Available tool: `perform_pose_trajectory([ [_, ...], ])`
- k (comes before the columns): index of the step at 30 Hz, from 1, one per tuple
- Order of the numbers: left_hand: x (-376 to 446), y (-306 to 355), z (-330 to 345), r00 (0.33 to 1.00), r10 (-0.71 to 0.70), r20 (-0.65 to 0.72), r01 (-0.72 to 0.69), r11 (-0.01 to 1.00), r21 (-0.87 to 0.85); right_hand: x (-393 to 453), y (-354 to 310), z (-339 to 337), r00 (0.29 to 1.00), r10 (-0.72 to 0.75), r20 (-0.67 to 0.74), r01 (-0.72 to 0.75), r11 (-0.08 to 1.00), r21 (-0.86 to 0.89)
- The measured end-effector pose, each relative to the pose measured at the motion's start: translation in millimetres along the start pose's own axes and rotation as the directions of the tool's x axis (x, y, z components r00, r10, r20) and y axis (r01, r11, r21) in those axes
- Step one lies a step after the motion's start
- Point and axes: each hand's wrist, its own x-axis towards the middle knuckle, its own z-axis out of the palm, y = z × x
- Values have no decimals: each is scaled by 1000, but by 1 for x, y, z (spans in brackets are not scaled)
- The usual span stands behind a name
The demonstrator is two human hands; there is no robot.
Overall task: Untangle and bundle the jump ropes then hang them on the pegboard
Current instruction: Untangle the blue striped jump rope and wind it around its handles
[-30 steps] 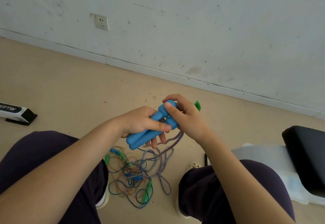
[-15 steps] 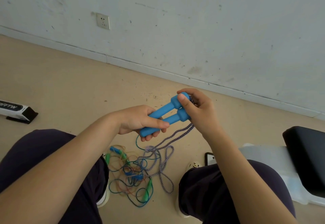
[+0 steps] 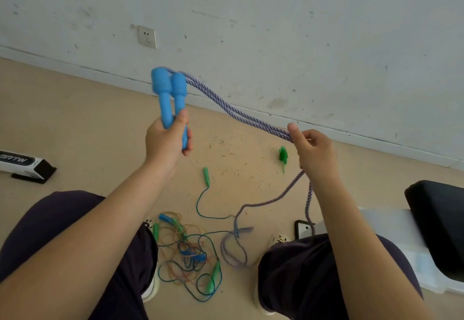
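Tangled ropes (image 3: pixel 190 257), phone (image 3: pixel 302 229) between feet.

The left hand (image 3: pixel 165 141) grips two blue handles (image 3: pixel 170 98) upright; the right hand (image 3: pixel 312 151) pinches the doubled purple rope (image 3: pixel 236 113), which trails to a floor (image 3: pixel 75 118) tangle (image 3: pixel 188 257).

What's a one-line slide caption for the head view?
Seated person's left hand grips both blue handles upright while the right hand pinches the doubled purple rope; other ropes lie tangled on the floor.
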Motion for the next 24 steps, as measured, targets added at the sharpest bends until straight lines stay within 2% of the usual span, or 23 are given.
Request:
perform_pose_trajectory([
  [2,-8,-1,2,972,-72,222,36,986,161,-2,2,5,1000,-1,22,0,999,33],
  [3,-14,-1,4,920,-127,371,38,970,238,-4,2,7,998,-13,55,11,999,40],
  [5,-26,-3,7,754,-241,610,14,936,352,-9,-1,14,987,-84,137,75,995,72],
  [7,-33,-4,10,610,-325,723,6,914,406,-16,-5,21,947,-179,266,134,975,179],
  [8,-35,-4,10,567,-355,743,6,904,428,-20,-7,24,924,-200,327,130,965,226],
  [10,-38,-2,11,521,-393,758,-18,883,470,-26,-10,28,893,-215,395,116,959,260],
  [13,-40,-1,12,512,-377,772,-12,895,446,-29,-13,30,892,-199,405,83,955,284],
  [20,-38,-1,13,555,-308,773,92,946,311,-19,-12,27,904,-143,403,-17,930,366],
  [22,-38,0,12,594,-278,755,127,959,253,-17,-10,25,914,-124,386,-32,927,374],
  [24,-35,2,12,670,-236,704,172,972,162,-15,-7,26,929,-88,359,-48,935,352],
])
